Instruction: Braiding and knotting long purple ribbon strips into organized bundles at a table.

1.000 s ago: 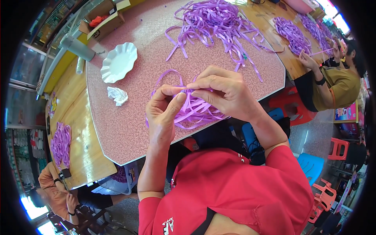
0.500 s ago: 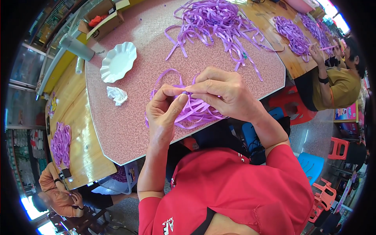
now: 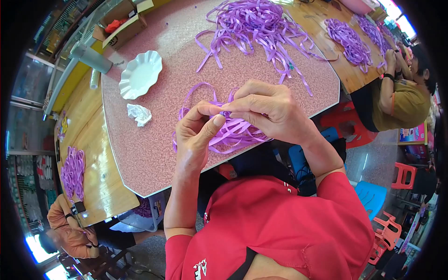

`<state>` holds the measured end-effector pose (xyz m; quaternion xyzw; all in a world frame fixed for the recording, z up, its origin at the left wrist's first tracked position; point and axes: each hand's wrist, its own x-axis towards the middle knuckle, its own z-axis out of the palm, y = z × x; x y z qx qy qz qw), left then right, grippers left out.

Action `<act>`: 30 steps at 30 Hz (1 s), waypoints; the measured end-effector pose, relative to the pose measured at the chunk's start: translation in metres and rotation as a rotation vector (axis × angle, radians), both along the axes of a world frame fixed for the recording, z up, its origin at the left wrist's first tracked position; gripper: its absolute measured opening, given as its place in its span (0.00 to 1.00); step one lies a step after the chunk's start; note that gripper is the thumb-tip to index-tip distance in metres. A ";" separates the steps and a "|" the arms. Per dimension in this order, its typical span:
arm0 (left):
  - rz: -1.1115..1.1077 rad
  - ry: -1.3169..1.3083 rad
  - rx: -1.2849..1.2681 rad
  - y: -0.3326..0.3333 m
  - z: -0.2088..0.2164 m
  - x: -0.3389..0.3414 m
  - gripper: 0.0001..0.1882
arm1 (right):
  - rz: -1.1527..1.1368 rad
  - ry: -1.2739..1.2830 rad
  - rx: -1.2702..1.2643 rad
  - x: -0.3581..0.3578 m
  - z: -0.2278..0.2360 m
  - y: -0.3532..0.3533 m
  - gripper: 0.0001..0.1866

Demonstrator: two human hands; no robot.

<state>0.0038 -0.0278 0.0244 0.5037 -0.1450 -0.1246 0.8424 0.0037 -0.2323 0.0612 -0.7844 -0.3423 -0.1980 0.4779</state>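
My left hand (image 3: 199, 128) and my right hand (image 3: 268, 109) meet fingertip to fingertip above a loose heap of purple ribbon (image 3: 235, 135) at the near edge of the pink speckled table (image 3: 154, 158). Both hands are closed in a pinch. A bit of purple ribbon shows between the fingertips, with a small darker purple spot there that is too small to name. The fingers cover most of what they grip. Farther off on the same table lies a bigger tangle of purple ribbon (image 3: 254, 23), its loose ends trailing toward me.
A white scalloped dish (image 3: 141, 74) and crumpled white tissue (image 3: 139, 114) lie left. A grey-green tumbler (image 3: 91, 56) and a cardboard box (image 3: 123, 32) stand beyond. Ribbon bundles (image 3: 73, 172) lie on side tables. Co-workers sit left (image 3: 77, 228) and right (image 3: 406, 95), near stools (image 3: 371, 198).
My fingertips have shifted slightly, and a darker purple spot now shows between them. At the right, the co-worker's hands have drawn together and the pink strip between them no longer shows.
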 end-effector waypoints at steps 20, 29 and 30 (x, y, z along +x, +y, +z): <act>0.028 -0.051 0.133 0.004 0.014 0.002 0.04 | -0.021 -0.431 -0.203 0.006 -0.005 0.006 0.14; -0.067 0.054 0.028 0.006 0.009 0.001 0.06 | 0.190 0.238 0.257 0.004 -0.012 0.005 0.12; -0.062 0.056 0.027 0.006 0.011 -0.001 0.06 | 0.194 0.240 0.257 0.002 -0.011 0.005 0.12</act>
